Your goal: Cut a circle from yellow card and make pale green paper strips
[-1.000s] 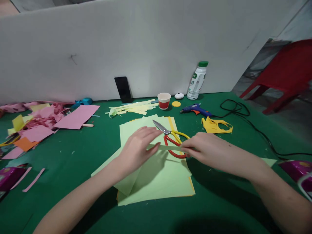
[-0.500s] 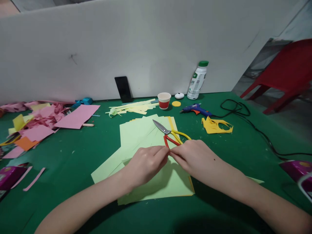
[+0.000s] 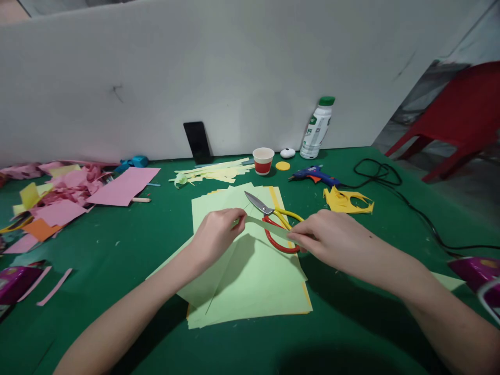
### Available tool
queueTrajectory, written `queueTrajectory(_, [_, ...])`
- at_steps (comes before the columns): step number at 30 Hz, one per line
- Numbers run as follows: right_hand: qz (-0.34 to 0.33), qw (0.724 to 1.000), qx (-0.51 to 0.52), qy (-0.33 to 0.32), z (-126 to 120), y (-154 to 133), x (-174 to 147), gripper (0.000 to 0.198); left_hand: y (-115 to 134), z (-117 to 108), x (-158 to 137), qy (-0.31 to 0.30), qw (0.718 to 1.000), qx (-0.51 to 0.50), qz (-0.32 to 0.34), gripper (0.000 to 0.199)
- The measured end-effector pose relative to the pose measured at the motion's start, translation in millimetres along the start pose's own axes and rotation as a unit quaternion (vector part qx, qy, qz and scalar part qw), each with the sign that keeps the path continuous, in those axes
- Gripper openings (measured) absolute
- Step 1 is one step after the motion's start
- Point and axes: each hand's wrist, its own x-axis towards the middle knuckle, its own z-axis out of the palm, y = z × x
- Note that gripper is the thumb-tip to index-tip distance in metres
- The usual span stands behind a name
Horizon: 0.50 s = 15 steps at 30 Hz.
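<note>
A narrow light-green paper strip (image 3: 269, 225) is stretched between my two hands, above a pile of paper. My left hand (image 3: 219, 234) pinches one end, its fingers curled round it. The other end is pinched between thumb and fingers of my right hand (image 3: 328, 234). Beneath lies the stack of light-green paper sheets (image 3: 258, 291), with yellow-orange edges showing under it. Scissors (image 3: 269, 210) with one red and one yellow handle rest on the stack, blades pointing to the far left. My right hand partly hides their handles.
Behind the stack stand a paper cup (image 3: 263, 161), a white bottle (image 3: 317, 128) and a leaning black phone (image 3: 197, 142). A blue glue gun (image 3: 315, 176) with a black cord lies right, near a yellow paper scrap (image 3: 347, 200). Pink paper (image 3: 121, 186) and scraps lie left.
My hands were close together over the stack; now they are apart, the left moved left and the right slightly right. The strip shows between them, and more of the red scissor handle is visible.
</note>
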Motion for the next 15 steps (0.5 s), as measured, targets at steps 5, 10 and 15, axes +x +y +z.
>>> queueTrajectory(5, [0.024, 0.999, 0.019, -0.028, -5.1, 14.5, -1.8, 0.037, -9.2, -5.2, 5.3, -0.001, 0.999, 0.016, -0.038, 0.019])
queueTrajectory(10, [0.018, 0.999, 0.028, -0.041, -4.4, 16.3, -2.0, 0.04, -8.5, -13.2, 7.4, -0.007, 0.997, 0.027, -0.07, 0.019])
queueTrajectory(15, [0.003, 0.999, 0.027, -0.038, -3.8, 17.3, -3.0, 0.038, -24.7, -15.6, 11.6, -0.006, 0.994, 0.053, -0.097, 0.018])
